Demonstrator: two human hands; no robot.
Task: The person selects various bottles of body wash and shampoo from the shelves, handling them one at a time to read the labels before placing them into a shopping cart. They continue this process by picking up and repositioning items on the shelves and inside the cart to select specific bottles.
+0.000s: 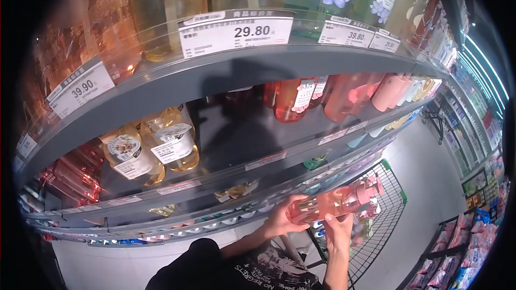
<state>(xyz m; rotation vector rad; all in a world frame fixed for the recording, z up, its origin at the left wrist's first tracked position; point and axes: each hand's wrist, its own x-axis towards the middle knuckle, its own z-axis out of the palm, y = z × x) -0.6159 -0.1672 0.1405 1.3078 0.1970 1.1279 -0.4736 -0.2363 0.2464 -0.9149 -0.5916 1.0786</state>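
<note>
A pink see-through pump bottle (329, 204) lies tilted on its side across both hands, its pink pump head pointing right. My left hand (284, 217) is closed around the base end of it. My right hand (338, 230) grips the middle from below, with the thumb pressed on the near side. Below and behind the bottle is a wire shopping cart (389, 220) with green corners, which has several bottles inside.
Curving across the view, a grey shelf (242, 67) carries large bottles and price tags (236, 33). On the shelf below stand yellow bottles (171, 138) and red bottles (294, 99). Packaged goods (446, 249) fill a rack at lower right.
</note>
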